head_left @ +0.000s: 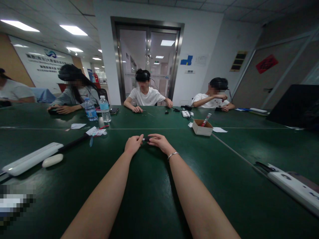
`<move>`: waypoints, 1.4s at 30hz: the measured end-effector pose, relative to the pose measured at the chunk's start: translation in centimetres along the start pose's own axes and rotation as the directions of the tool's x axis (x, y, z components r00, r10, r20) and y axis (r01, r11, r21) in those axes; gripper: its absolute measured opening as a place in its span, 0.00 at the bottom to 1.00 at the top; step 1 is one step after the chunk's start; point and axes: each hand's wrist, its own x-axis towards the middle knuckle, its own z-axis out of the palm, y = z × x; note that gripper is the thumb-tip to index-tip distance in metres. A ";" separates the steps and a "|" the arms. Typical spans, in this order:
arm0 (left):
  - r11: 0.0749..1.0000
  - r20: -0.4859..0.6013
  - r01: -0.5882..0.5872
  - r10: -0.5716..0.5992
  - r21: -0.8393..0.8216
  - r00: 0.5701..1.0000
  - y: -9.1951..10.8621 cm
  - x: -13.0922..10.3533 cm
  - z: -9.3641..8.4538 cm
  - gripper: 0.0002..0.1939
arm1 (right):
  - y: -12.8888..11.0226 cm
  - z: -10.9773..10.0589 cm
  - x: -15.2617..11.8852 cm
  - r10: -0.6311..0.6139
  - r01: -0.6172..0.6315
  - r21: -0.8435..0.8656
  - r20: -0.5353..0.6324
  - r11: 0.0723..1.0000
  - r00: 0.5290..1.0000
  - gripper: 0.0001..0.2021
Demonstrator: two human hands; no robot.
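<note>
Over the middle of the green table, my two hands meet at a small black piece with a silver metal end; it resembles a USB stick, but it is too small to be sure. My left hand is closed, thumb and fingers pinching at the metal end. From the other side, my right hand grips the black end between thumb and bent fingers. A silver bracelet circles the right wrist. Fingers cover part of the piece.
Two water bottles stand at the back left, near paper scraps. A cardboard box holding a tool sits to the right. A white device lies left, a power strip right. Several people in headsets sit opposite.
</note>
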 end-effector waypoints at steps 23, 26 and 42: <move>0.997 0.009 0.076 -0.076 0.019 0.997 0.4 -0.3 -0.2 0.28 | 0.5 -0.8 0.3 -0.015 0.018 -0.065 0.044 0.998 0.999 0.17; 0.997 0.011 0.080 -0.080 0.013 0.997 0.3 -0.2 -0.2 0.28 | 0.4 -0.7 0.3 -0.004 0.007 -0.077 0.039 0.997 0.999 0.18; 0.999 0.007 -0.008 0.008 -0.039 1.000 -0.5 0.2 0.2 0.27 | -0.4 0.1 -0.2 0.057 -0.057 -0.004 -0.034 0.998 0.998 0.07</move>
